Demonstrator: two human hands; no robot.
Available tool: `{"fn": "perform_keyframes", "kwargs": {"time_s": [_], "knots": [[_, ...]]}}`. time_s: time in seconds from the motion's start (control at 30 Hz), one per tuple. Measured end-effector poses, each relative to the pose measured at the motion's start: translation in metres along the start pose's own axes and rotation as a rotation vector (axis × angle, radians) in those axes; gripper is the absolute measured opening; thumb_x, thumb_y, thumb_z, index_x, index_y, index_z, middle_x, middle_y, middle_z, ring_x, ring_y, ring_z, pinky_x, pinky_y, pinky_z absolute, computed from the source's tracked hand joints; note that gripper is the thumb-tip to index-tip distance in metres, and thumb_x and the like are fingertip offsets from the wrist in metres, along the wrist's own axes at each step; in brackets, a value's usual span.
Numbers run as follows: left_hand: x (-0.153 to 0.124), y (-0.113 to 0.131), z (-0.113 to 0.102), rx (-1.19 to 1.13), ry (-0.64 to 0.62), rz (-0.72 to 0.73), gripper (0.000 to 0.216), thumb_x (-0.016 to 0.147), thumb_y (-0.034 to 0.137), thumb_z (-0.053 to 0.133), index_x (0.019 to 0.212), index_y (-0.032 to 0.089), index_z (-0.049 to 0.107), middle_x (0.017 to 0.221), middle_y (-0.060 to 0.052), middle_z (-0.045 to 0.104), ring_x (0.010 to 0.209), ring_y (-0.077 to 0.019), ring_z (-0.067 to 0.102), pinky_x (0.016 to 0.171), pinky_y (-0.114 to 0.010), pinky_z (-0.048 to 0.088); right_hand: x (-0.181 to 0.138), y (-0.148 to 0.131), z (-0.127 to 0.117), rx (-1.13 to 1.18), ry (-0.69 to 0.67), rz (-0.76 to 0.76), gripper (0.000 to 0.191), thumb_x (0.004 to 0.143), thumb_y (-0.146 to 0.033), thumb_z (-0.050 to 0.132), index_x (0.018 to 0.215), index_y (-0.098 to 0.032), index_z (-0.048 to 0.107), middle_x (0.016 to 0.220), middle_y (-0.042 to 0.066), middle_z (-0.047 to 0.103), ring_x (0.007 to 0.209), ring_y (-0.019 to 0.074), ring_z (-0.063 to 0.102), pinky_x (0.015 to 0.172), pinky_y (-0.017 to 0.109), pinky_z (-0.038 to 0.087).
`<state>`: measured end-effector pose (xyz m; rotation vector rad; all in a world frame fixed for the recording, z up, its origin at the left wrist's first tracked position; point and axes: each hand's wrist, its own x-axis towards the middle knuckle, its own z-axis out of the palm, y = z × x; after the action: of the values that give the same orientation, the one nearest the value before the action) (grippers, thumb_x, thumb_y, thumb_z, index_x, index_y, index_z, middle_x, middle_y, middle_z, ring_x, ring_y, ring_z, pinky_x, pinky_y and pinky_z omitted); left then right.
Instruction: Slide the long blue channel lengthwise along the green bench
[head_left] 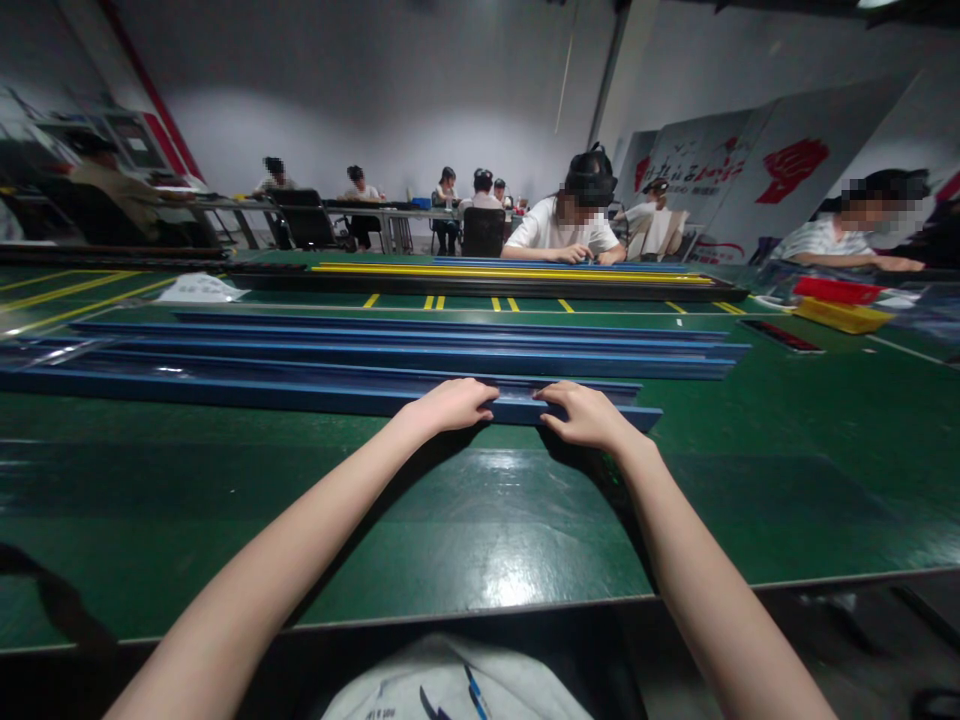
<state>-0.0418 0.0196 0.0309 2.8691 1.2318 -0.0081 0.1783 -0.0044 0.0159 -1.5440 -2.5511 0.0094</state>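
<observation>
Both the left hand (pixel 454 404) and the right hand (pixel 585 413) are curled nearly closed, the near blue rail (pixel 225 393) being pinched by its front wall, toward its right end. Behind it, other rails (pixel 525 358) are laid across the green table (pixel 750 440).

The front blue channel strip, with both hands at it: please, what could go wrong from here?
The front blue channel strip has the left hand and right hand both nearer its right end, so the long left part might swing if lifted. Other blue strips lie close behind; it could bump or scratch them. The green tabletop looks glossy, so the strip may slide.
</observation>
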Motion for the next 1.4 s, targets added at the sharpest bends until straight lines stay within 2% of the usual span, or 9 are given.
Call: {"fn": "perform_keyframes", "kwargs": {"time_s": [0.23,0.53,0.73,0.97,1.4], "knots": [[0.0001,-0.0017,0.0019,-0.036,0.016,0.001,0.023,0.081,0.027,0.051,0.103,0.023,0.057,0.102,-0.005,0.064,0.095,-0.0196,0.059,0.075,-0.025,0.043,0.0003,-0.0008,0.0001,0.024,-0.001,0.011,0.04,0.078,-0.031,0.05,0.116,-0.019,0.057,0.12,0.008,0.057,0.111,0.02,0.05,0.091,0.029,0.038],[-0.0011,0.0017,0.0001,0.028,0.002,0.007,0.018,0.083,0.025,0.046,0.098,0.02,0.056,0.1,-0.007,0.064,0.092,-0.0208,0.06,0.066,-0.025,0.044,0.0001,-0.0016,0.0007,0.028,0.023,-0.013,0.039,0.078,-0.029,0.049,0.114,-0.017,0.058,0.119,0.008,0.057,0.111,0.0194,0.05,0.092,0.029,0.038],[-0.0009,0.0023,0.0,0.011,0.009,0.012,0.016,0.082,0.024,0.048,0.095,0.02,0.057,0.101,-0.006,0.064,0.093,-0.0196,0.059,0.071,-0.024,0.044,0.0002,-0.0023,-0.0001,0.043,0.008,0.007,0.039,0.078,-0.029,0.05,0.115,-0.019,0.058,0.121,0.007,0.057,0.111,0.0194,0.05,0.092,0.03,0.038],[0.0012,-0.0028,0.0054,-0.035,0.067,0.051,0.029,0.08,0.022,0.052,0.108,0.023,0.056,0.115,-0.004,0.06,0.106,-0.0181,0.055,0.085,-0.024,0.041,-0.0001,-0.0018,-0.0007,0.038,0.015,-0.009,0.039,0.078,-0.03,0.049,0.115,-0.018,0.057,0.122,0.006,0.056,0.112,0.0193,0.049,0.093,0.029,0.037],[-0.0005,0.0019,0.0029,0.002,0.018,0.006,0.041,0.083,0.022,0.049,0.123,0.02,0.046,0.129,-0.004,0.049,0.117,-0.0188,0.047,0.09,-0.025,0.04,0.001,0.0009,0.0024,0.048,0.035,-0.044,0.039,0.078,-0.029,0.05,0.113,-0.016,0.058,0.119,0.008,0.058,0.112,0.0188,0.049,0.093,0.029,0.038]]}}
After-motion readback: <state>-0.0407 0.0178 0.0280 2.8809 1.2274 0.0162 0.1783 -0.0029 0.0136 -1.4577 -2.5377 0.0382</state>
